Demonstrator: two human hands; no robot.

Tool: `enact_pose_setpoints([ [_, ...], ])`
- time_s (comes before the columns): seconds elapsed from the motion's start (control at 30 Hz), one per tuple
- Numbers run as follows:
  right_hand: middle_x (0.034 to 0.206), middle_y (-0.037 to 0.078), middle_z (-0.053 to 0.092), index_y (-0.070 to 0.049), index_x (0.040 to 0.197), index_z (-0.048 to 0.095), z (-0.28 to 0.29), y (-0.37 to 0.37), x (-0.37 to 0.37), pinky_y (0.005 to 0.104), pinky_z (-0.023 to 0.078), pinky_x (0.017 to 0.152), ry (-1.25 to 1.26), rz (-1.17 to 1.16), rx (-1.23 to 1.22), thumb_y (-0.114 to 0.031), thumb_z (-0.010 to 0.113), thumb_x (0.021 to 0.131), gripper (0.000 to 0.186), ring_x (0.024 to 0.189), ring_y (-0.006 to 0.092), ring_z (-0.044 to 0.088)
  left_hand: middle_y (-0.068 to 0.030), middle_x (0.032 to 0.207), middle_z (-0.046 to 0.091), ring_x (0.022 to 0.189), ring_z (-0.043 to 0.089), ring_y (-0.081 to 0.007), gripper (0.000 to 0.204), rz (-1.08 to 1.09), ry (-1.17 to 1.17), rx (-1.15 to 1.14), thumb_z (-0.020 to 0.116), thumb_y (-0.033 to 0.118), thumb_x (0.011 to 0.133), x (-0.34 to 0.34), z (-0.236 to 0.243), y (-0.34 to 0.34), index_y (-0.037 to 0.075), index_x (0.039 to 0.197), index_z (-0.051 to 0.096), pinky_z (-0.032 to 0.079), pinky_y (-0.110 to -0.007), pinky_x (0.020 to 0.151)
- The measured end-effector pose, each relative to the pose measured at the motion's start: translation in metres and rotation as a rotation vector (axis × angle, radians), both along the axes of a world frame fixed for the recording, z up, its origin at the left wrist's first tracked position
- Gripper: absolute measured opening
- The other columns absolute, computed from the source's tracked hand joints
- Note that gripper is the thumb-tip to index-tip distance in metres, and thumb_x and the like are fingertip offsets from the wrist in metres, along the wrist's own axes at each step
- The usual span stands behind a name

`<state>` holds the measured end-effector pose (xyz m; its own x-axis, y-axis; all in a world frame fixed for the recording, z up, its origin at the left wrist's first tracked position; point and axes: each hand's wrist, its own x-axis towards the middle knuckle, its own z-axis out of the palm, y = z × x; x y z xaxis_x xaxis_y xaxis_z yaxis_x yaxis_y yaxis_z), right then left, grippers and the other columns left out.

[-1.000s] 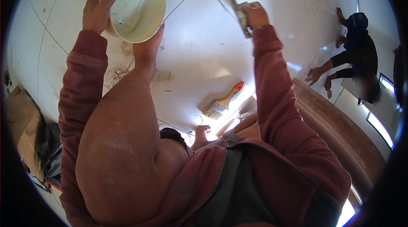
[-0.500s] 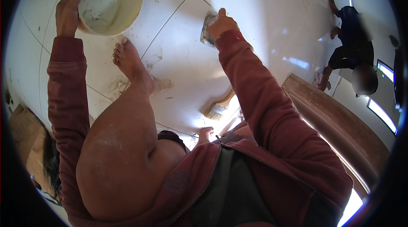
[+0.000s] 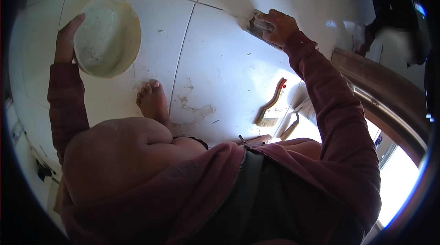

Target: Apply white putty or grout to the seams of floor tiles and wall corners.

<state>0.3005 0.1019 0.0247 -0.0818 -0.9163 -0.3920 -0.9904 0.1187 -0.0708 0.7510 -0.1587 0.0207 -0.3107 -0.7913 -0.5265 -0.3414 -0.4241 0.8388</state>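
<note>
A round pale bucket [image 3: 136,38] stands on the tiles at the upper left, its inside coated with whitish-grey residue. My left hand [image 3: 68,38] grips its left side, fingertips at the rim; part of the hand is hidden by the bucket. Farther right, my right hand [image 3: 280,27] is closed around the handle of a flat trowel [image 3: 253,28]. Its smeared blade is tilted close to the floor, and I cannot tell whether it touches. Below that hand, a paintbrush [image 3: 270,111] with a curved handle and pale bristles lies on the tiles.
Beside the brush lies a small tool with a wooden handle [image 3: 290,128]. My bare foot [image 3: 153,100] rests between bucket and brush, near dried smears [image 3: 199,111]. A brown curved wooden edge [image 3: 380,84] runs along the right. Another person [image 3: 394,11] is at the upper right.
The view has swung, bringing the wooden-handled tool into sight. My right hand and the trowel have shifted right, with the blade turned differently. My left hand remains on the bucket.
</note>
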Motion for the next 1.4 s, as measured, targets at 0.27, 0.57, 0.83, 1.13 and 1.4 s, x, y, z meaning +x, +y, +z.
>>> enact_pose_setpoints([
  [0.27,0.094,0.013,0.063,-0.012,0.1,0.057,0.005,0.023,0.025,0.0388,0.049,0.079,-0.178,-0.733,-0.307,-0.031,0.065,0.067,0.039,0.087,0.032,0.06,-0.0141,0.099,0.06,0.085,0.06,-0.0226,0.054,-0.014,0.089,0.183,0.056,0.042,0.079,-0.021,0.038,-0.002,-0.003,0.11,0.054,0.047,-0.031,0.074],
  [0.57,0.1,0.018,0.06,-0.007,0.099,0.057,-0.005,0.031,0.027,0.0362,0.045,0.085,-0.113,-0.999,0.028,-0.033,0.057,0.071,0.038,0.098,0.0304,0.057,-0.0115,0.098,0.059,0.084,0.059,-0.0207,0.044,0.042,0.174,0.267,0.053,0.036,0.082,-0.006,0.039,-0.002,0.0,0.106,0.055,0.047,-0.032,0.072],
  [0.83,0.108,0.018,0.056,-0.012,0.102,0.06,-0.024,-0.032,0.061,0.0404,0.043,0.089,0.216,-0.838,0.35,-0.033,0.06,0.074,0.035,0.105,0.033,0.053,-0.0121,0.102,0.059,0.087,0.059,-0.0214,0.05,-0.053,0.208,0.373,0.052,0.04,0.082,0.004,0.03,-0.015,0.001,0.112,0.053,0.047,-0.031,0.074],
  [1.13,0.093,0.02,0.061,-0.011,0.104,0.052,-0.007,0.014,0.023,0.0393,0.048,0.079,-0.069,-0.668,-0.01,-0.033,0.06,0.074,0.038,0.091,0.0334,0.059,-0.01,0.101,0.06,0.087,0.059,-0.0199,0.05,-0.022,0.245,0.399,0.053,0.042,0.081,-0.01,0.03,-0.014,0.003,0.112,0.054,0.047,-0.03,0.075],
  [1.4,0.09,0.015,0.064,-0.009,0.095,0.061,-0.014,0.056,-0.005,0.0362,0.048,0.081,-0.189,-1.155,0.036,-0.025,0.065,0.068,0.031,0.089,0.0325,0.061,-0.0098,0.098,0.06,0.086,0.059,-0.0203,0.049,-0.048,0.205,0.349,0.054,0.042,0.081,-0.008,0.013,-0.022,0.002,0.109,0.055,0.046,-0.03,0.075],
])
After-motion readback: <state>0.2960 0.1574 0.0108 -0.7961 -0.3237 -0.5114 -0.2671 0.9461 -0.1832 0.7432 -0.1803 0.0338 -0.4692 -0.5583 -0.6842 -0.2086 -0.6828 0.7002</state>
